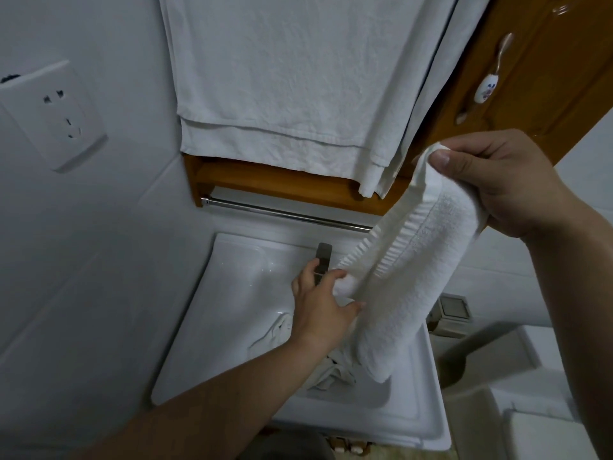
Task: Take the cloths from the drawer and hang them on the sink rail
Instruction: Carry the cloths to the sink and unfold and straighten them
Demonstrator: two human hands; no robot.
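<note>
Now I am holding one white cloth (408, 283) over the sink (232, 293), stretched between my two hands so it opens before hanging. My right hand (497, 184) is pinching the top corner, thumb and fingers clamped on it, high near the cabinet (530, 94). My left hand (318, 303) is gripping the lower edge, fingers curled round the fold. The rail (282, 212) is waiting bare just behind the sink, under the big towel (275, 78). More cloths (328, 373) are lying in the basin, I think for later
</note>
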